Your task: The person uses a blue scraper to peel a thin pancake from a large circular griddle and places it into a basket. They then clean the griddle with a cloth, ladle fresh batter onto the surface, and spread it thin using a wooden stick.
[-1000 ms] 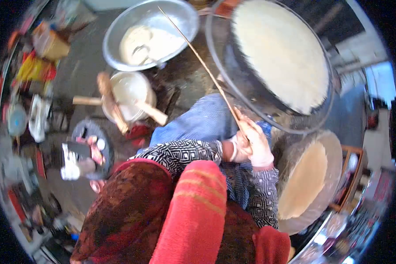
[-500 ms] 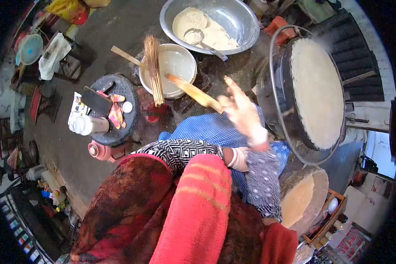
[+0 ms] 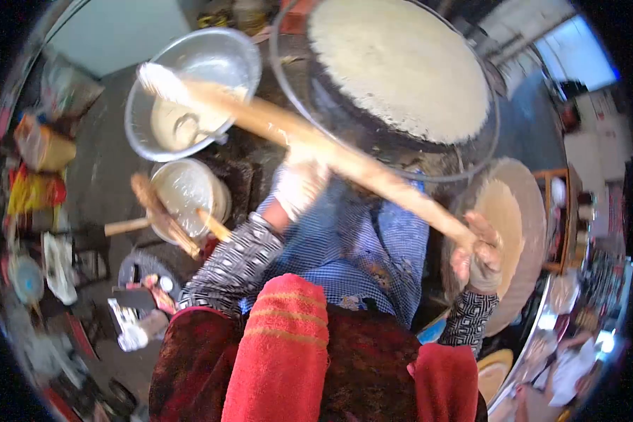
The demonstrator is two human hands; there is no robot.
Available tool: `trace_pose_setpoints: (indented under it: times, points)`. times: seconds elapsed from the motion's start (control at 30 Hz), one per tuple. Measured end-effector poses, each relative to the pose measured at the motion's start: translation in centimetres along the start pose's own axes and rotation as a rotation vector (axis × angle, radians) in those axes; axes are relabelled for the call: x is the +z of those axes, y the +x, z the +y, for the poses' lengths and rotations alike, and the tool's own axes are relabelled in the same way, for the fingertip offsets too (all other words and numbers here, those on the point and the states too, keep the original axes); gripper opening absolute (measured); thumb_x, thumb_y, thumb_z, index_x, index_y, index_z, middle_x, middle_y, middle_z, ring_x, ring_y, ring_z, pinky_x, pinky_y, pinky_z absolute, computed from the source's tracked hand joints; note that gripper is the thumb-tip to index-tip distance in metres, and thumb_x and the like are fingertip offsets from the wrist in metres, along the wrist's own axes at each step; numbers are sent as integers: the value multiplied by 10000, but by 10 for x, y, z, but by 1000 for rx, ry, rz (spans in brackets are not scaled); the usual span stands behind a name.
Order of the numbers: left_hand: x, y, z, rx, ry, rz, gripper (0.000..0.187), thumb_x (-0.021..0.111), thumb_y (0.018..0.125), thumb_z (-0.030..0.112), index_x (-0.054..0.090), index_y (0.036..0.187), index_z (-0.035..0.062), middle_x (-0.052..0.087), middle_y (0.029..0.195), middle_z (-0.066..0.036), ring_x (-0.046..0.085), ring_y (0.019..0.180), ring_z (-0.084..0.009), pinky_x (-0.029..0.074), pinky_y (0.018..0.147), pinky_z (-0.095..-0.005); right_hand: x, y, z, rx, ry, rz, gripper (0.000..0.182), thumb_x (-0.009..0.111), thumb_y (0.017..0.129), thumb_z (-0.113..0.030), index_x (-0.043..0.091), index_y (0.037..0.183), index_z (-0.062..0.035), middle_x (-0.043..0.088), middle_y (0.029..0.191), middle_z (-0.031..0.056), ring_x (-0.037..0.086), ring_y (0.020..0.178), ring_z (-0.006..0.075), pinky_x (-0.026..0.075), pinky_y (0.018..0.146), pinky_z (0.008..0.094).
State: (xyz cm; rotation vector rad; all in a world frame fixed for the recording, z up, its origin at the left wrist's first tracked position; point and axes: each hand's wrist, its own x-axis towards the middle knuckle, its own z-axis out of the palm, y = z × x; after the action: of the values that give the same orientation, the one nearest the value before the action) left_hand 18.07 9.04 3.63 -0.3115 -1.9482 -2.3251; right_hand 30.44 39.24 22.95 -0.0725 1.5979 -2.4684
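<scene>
A long wooden stick (image 3: 373, 177), with a whitish, blurred far end, slants across the view in front of my body. My left hand (image 3: 302, 184), wrapped at the wrist in something pale, is closed around its middle. My right hand (image 3: 480, 257) grips the stick's lower right end. Beyond the stick lies a large round griddle covered with a pale sheet of batter (image 3: 401, 67). Under the stick's far end is a metal bowl (image 3: 243, 60) with batter and a ladle (image 3: 187, 130). A checked blue cloth (image 3: 394, 260) covers my lap.
A white bucket (image 3: 223, 199) holding liquid, a brush (image 3: 151, 200) and wooden handles stands at the left. Below it is a round stool (image 3: 137, 264) with small items. A round stack of pale flat sheets (image 3: 520, 218) lies at the right. A transparent rim (image 3: 299, 109) surrounds the griddle.
The view has turned to the right. The long stick is now in both hands. My left hand, earlier low near my lap, is raised on the stick, and my right hand has moved to its lower end.
</scene>
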Motion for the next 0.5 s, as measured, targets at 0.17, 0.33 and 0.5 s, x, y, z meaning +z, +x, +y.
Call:
trace_pose_setpoints:
  times: [0.17,0.33,0.5]
  points:
    - [-56,119,19,444,1170,77,364,561,926,287,579,1128,-15,609,1073,-253,573,1012,-404,455,902,-450,-47,-53,21,246,-282,97,448,622,887,-206,533,1236,62,683,820,137,654,721,197,508,710,312]
    - [-73,169,14,288,1743,-862,490,498,927,376,521,1264,21,491,1338,-211,350,1340,-368,241,1118,-508,-71,-19,50,37,-26,554,190,533,963,-198,604,1016,-30,530,584,12,488,451,97,361,429,226]
    - [-47,137,12,262,1897,-996,299,452,920,318,586,966,54,588,1001,-176,535,1013,-357,356,986,-473,-61,-23,60,-71,-32,677,211,524,967,-173,611,1113,-47,554,622,15,470,480,78,339,438,211]
